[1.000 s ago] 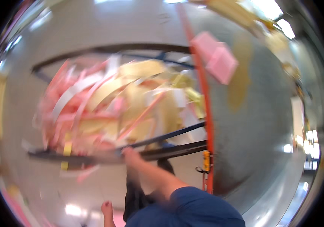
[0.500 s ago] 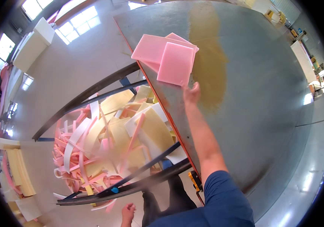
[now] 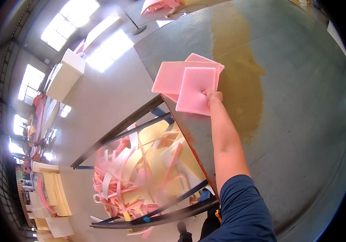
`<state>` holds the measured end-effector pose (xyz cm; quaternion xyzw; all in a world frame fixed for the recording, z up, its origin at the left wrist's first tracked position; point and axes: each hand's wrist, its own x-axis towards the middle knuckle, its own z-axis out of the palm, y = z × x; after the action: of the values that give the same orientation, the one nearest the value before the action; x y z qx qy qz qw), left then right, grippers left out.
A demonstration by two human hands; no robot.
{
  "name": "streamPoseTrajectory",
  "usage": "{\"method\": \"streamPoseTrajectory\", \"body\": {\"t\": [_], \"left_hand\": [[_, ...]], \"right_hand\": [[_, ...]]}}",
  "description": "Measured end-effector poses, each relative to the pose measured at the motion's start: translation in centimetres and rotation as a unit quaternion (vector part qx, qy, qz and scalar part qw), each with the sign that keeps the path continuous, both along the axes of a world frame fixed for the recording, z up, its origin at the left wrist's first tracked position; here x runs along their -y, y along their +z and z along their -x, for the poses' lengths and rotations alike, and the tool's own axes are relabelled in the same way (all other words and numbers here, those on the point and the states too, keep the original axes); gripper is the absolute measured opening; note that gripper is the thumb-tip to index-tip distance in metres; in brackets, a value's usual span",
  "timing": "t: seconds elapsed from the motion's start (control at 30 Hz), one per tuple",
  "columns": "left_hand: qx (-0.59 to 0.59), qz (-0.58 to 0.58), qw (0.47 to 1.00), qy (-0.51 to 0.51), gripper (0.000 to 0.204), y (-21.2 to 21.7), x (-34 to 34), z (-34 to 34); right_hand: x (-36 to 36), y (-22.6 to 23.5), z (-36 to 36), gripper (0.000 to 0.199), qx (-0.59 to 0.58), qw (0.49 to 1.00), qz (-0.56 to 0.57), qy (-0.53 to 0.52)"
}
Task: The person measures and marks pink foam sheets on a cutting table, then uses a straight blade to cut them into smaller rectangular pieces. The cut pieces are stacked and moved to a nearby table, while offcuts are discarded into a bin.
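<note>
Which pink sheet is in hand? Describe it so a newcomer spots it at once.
Find the big grey table with a brown patch. At the patch's left edge, pink sheets overlap. The top sheet lies over the others, nearest the person, and alone is held by the right hand.

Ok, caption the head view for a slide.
Right hand grips the top pink foam sheet on a grey table, foam offcuts heaped alongside.

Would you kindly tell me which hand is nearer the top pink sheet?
Right: the right hand holds the top sheet at its right edge; the left hand is out of view.
</note>
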<state>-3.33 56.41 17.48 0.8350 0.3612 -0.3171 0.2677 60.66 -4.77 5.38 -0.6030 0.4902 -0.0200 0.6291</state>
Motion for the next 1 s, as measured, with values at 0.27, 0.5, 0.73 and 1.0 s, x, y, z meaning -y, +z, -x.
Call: {"method": "streamPoseTrajectory", "body": {"t": [0.27, 0.5, 0.73, 1.0], "left_hand": [[0.081, 0.046, 0.984, -0.153, 0.038, -3.5, 3.2, -6.4], [0.114, 0.067, 0.975, -0.176, 0.038, -4.6, 3.9, -6.2], [0.082, 0.011, 0.992, -0.093, 0.037, -1.8, 2.5, -3.9], [0.011, 0.01, 1.0, -0.008, 0.039, -1.1, 3.5, 1.6]], "right_hand": [[-0.5, 2.8, 8.1, 0.074, -0.007, 0.966, 0.257, 0.019], [-10.2, 1.3, 17.3, 0.035, 0.317, 0.92, -0.149, 0.176], [-9.1, 1.5, 9.4, 0.063, 0.264, 0.901, 0.342, -0.03], [-2.6, 4.3, -0.6, 0.073, -0.059, 0.984, 0.167, 0.028]]}}
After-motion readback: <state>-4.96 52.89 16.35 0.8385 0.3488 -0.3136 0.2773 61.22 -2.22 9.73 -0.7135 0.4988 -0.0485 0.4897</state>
